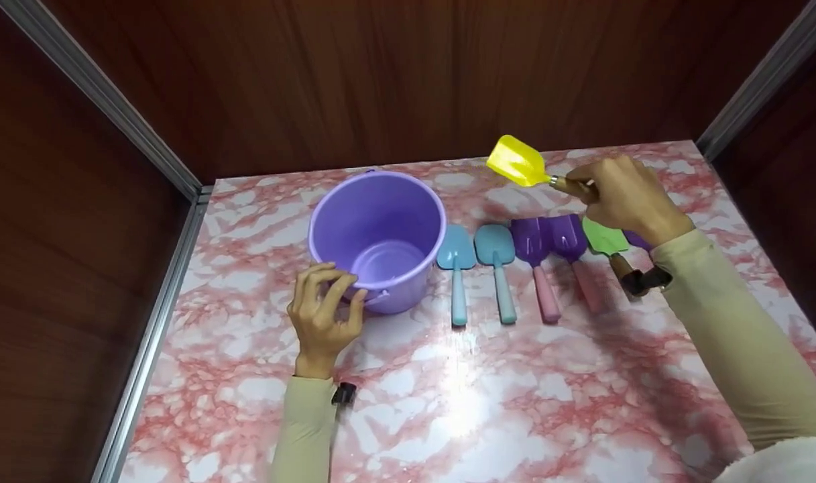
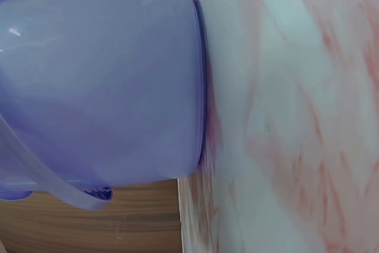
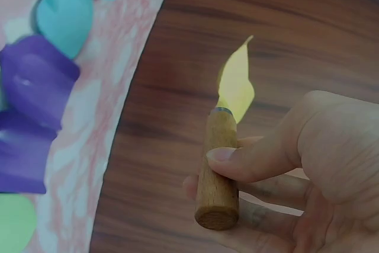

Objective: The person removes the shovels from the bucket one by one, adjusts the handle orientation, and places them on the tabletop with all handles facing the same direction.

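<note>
A yellow toy shovel [image 1: 517, 161] with a wooden handle [image 3: 218, 188] is held up over the back of the table. My right hand [image 1: 625, 198] grips that handle between thumb and fingers. The purple bucket [image 1: 414, 288] stands upright on the table, its inside bare as far as the head view shows. At the bucket's near left rim is my left hand [image 1: 320, 315], fingers bent over the edge and thumb outside. The left wrist view has only the bucket's side and its handle [image 2: 53, 182]; the left hand is out of that frame.
Right of the bucket lie two blue shovels [image 1: 456, 248], two purple shovels with pink handles [image 1: 532, 241] and a green shovel [image 1: 605, 236]. Another purple shovel [image 1: 637, 239] is partly hidden under my right arm. Dark wooden panels [image 1: 414, 80] enclose the red-and-white marbled table [image 1: 394, 416].
</note>
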{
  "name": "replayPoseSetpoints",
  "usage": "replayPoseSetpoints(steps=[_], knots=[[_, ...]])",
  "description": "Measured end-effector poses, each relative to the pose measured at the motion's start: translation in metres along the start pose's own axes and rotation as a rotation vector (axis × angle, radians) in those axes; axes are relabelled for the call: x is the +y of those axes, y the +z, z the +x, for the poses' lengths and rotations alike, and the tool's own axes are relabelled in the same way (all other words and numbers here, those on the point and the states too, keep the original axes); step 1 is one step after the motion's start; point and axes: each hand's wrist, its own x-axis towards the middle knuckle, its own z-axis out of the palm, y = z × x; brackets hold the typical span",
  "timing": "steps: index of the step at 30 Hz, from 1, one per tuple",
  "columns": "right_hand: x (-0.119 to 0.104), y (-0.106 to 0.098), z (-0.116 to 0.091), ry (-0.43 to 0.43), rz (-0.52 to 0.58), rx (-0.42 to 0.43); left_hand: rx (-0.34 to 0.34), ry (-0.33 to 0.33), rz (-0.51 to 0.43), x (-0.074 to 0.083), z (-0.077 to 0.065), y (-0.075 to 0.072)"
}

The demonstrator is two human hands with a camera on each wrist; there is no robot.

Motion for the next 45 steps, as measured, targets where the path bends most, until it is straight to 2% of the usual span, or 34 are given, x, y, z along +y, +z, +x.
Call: replayPoseSetpoints(steps=[7,13,24,29,37,45], knots=[[0.027,0.003,-0.013,0.085,-0.021,0.024,0.018,-0.005,-0.012,0.001,-0.002,0.001],[0.048,0.002,-0.021,0.169,-0.012,0.013,0.028,-0.005,-0.012,0.0,-0.002,0.002],[0.082,0.007,-0.036,0.201,-0.03,0.076,0.034,-0.002,-0.01,0.0,-0.002,0.001],[0.101,0.008,-0.044,0.227,-0.028,0.07,0.036,0.001,-0.007,0.0,-0.002,0.001],[0.132,0.005,-0.06,0.352,-0.005,-0.01,0.032,0.007,-0.009,0.0,0.0,0.001],[0.158,0.004,-0.079,0.413,-0.009,-0.008,0.026,0.003,-0.009,0.0,-0.001,0.002]])
